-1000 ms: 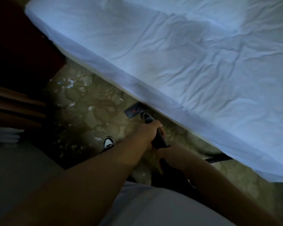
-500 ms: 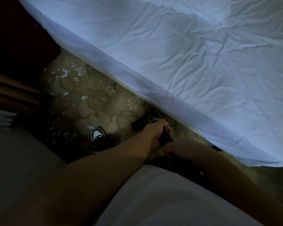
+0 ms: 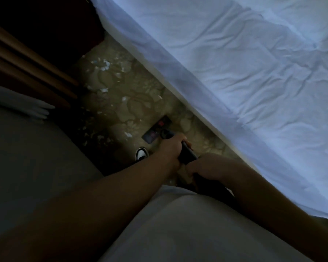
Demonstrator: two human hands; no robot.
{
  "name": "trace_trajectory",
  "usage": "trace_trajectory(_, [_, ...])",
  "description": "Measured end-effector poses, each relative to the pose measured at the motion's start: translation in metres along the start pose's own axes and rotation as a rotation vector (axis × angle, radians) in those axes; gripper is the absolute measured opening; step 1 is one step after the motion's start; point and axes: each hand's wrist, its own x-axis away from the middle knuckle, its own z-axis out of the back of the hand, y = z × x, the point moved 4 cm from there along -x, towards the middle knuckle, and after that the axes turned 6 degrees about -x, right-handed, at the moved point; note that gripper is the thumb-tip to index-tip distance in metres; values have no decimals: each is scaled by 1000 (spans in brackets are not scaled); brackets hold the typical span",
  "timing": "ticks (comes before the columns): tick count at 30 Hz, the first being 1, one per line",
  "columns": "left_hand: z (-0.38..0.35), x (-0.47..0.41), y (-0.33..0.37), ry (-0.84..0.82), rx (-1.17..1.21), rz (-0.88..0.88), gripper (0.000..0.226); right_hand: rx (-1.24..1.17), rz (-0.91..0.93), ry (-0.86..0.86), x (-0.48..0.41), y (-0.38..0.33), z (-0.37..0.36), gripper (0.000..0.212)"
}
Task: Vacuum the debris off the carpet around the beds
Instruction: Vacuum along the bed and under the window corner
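A black vacuum wand (image 3: 187,156) runs from my lap down to a dark floor head (image 3: 156,130) on the patterned beige carpet (image 3: 140,103). My left hand (image 3: 171,148) grips the wand higher toward the head. Just behind it, my right hand (image 3: 208,167) grips the wand's near end. White scraps of debris (image 3: 105,65) lie scattered on the carpet ahead of the head, with more at the dark left side (image 3: 95,133). The head sits close to the bed's edge.
A bed with a white crumpled sheet (image 3: 244,72) fills the right side. A second bed's grey edge (image 3: 27,148) and dark wooden furniture (image 3: 27,63) bound the left. My black-and-white shoe (image 3: 141,153) stands on the carpet near the head.
The vacuum head has been pushed forward again along the carpet strip, away from my shoe. The view has tilted, showing more carpet ahead. Both hands keep their hold.
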Motion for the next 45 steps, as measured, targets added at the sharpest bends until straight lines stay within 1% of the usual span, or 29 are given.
trace_trajectory(2, [48, 4, 16, 54, 123, -36, 28, 54, 42, -31, -12, -41, -24, 18])
trace_trajectory(4, [98, 4, 30, 140, 208, -72, 21, 89, 46, -110, -23, -79, -52, 23])
trace_trajectory(5, [121, 6, 35, 181, 247, -82, 21, 103, 52, -139, -27, -96, -66, 22])
trace_trajectory(8, [181, 8, 40, 289, 324, -100, 24, 164, 114, -163, -41, -137, -104, 17])
trace_trajectory(12, [238, 10, 32, 347, 443, -162, 31, 191, 147, -217, -58, -158, -156, 23])
trace_trajectory(15, [256, 10, 32, 368, 487, -209, 27, 195, 167, -227, -68, -164, -178, 23])
trace_trajectory(18, [258, 11, 43, 421, 456, -215, 9, 199, 157, -217, -78, -167, -177, 19])
trace_trajectory(19, [258, 11, 47, 445, 441, -208, 7, 208, 150, -221, -81, -170, -175, 20])
trace_trajectory(21, [259, 9, 53, 463, 431, -193, 7, 203, 139, -237, -87, -173, -172, 21])
trace_trajectory(23, [260, 6, 55, 466, 431, -180, 14, 191, 135, -252, -90, -174, -171, 19])
trace_trajectory(25, [256, 3, 51, 467, 436, -173, 17, 171, 133, -268, -93, -170, -168, 17])
trace_trajectory(27, [246, 1, 45, 454, 451, -170, 13, 162, 139, -282, -93, -161, -162, 18])
trace_trajectory(31, [217, -4, 20, 443, 468, -151, 16, 167, 160, -276, -89, -131, -143, 23])
trace_trajectory(34, [185, -6, -6, 436, 477, -156, 23, 179, 162, -273, -87, -96, -125, 33])
trace_trajectory(36, [158, -8, -24, 419, 498, -160, 23, 209, 167, -274, -83, -70, -111, 39])
trace_trajectory(40, [89, -9, -60, 362, 502, -170, 18, 232, 199, -253, -68, -10, -67, 23])
trace_trajectory(43, [24, -9, -89, 311, 515, -166, 21, 216, 171, -248, -56, 46, -29, 20])
trace_trajectory(45, [-17, -12, -108, 269, 501, -177, 22, 208, 158, -213, -47, 82, -4, 19])
